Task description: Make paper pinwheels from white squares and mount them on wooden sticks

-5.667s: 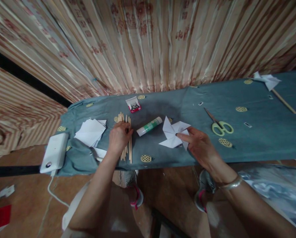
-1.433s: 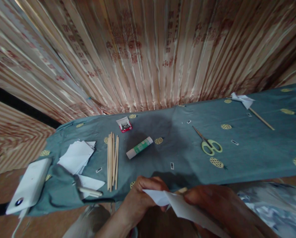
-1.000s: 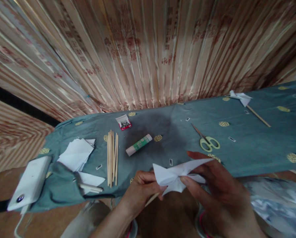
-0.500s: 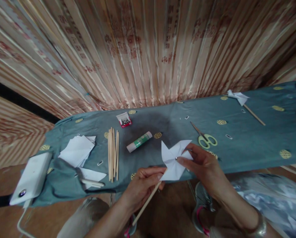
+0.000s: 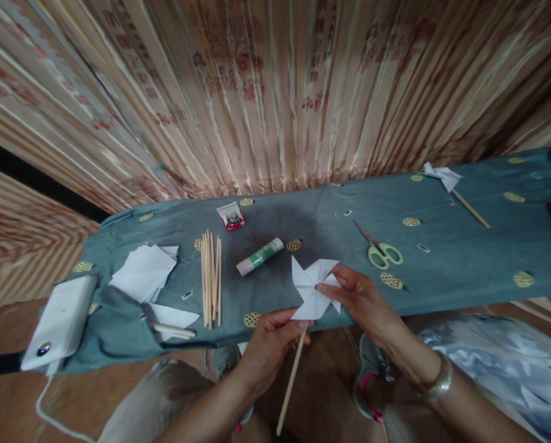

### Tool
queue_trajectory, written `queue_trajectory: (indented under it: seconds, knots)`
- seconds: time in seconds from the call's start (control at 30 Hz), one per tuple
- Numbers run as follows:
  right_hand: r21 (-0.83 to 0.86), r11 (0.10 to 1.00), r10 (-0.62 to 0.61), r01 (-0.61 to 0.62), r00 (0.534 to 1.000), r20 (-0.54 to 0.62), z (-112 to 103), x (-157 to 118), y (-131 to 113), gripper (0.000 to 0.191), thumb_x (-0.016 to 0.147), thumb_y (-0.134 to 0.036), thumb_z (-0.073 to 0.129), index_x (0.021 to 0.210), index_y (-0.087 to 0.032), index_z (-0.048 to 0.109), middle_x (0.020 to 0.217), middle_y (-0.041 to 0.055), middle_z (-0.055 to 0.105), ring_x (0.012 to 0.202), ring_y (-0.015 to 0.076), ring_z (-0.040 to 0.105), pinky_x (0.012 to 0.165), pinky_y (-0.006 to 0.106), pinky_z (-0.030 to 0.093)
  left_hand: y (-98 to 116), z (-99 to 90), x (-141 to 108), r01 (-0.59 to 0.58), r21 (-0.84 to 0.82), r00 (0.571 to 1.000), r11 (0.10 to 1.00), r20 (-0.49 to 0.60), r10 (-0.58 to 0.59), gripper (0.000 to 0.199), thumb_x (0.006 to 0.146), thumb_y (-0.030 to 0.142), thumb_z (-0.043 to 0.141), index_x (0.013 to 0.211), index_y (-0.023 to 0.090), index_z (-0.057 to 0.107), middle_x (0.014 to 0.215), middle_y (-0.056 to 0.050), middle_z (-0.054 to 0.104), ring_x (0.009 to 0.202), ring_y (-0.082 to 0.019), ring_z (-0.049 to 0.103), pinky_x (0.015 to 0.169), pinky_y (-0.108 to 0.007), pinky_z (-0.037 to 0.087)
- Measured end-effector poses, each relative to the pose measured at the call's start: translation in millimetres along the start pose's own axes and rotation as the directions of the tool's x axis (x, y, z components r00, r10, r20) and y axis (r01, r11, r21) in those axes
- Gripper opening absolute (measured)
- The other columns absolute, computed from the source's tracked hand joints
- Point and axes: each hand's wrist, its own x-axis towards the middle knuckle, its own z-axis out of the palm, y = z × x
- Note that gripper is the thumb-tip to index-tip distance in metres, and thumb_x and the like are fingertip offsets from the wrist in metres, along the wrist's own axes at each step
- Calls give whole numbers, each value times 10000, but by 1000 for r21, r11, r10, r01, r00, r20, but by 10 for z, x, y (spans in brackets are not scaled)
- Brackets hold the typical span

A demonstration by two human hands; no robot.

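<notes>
A white paper pinwheel point(image 5: 313, 295) on a thin wooden stick point(image 5: 290, 386) is held between my hands, over the near edge of the cloth-covered table. My left hand point(image 5: 275, 344) is closed around the stick just below the paper blades. With thumb and fingers, my right hand point(image 5: 356, 296) pinches the pinwheel near its centre, where a small pin head shows beside the thumb tip. The stick's lower end slants down past the table edge. Behind the pinwheel lie a glue stick point(image 5: 260, 256) and green-handled scissors point(image 5: 379, 247).
Several wooden sticks point(image 5: 211, 280) lie beside a stack of white paper point(image 5: 144, 272). An open red box of pins point(image 5: 231, 217) stands farther back. A white device with a cable point(image 5: 60, 323) rests at the left end. Another pinwheel point(image 5: 446, 176) lies far right.
The pinwheel and both hands have shifted slightly left and up in the view. The stick now hangs more steeply, its lower end swung to the right. Both hands keep their hold.
</notes>
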Motion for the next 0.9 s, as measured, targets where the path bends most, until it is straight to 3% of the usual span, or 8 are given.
queue_trajectory:
  seconds: [0.33, 0.53, 0.67, 0.9]
  knots:
    - [-192, 979, 77, -70, 996, 32, -46, 1, 116, 439, 582, -313, 809, 954, -148, 645, 833, 57, 760, 742, 205, 704, 676, 305, 527, -257, -77, -57, 71, -41, 995, 997, -71, -74, 335, 531, 363, 868, 779, 152, 792, 706, -43, 689, 574, -90, 513, 642, -241, 423]
    - [-320, 946, 51, -42, 999, 19, -68, 6, 188, 385, 609, -234, 738, 969, -152, 628, 836, 55, 761, 763, 222, 713, 650, 294, 526, -323, -86, -81, 99, -77, 992, 992, -76, -105, 393, 487, 356, 893, 792, 132, 788, 708, -48, 698, 576, -91, 552, 611, -224, 402]
    - [-478, 877, 50, -35, 999, 20, -75, 70, 176, 369, 629, -191, 703, 988, -151, 629, 881, 72, 766, 836, 246, 721, 716, 316, 546, -322, -81, -56, 91, -71, 992, 993, -82, -96, 414, 467, 372, 903, 766, 111, 781, 649, -45, 681, 552, -95, 548, 600, -234, 406]
    - [-685, 728, 40, -9, 999, 29, -113, 191, 128, 293, 601, -131, 714, 882, -185, 650, 905, 51, 763, 865, 228, 706, 712, 284, 533, -398, -94, -1, 106, -147, 990, 983, -77, -118, 490, 373, 324, 941, 784, 109, 781, 755, -73, 722, 593, -107, 581, 675, -270, 462]
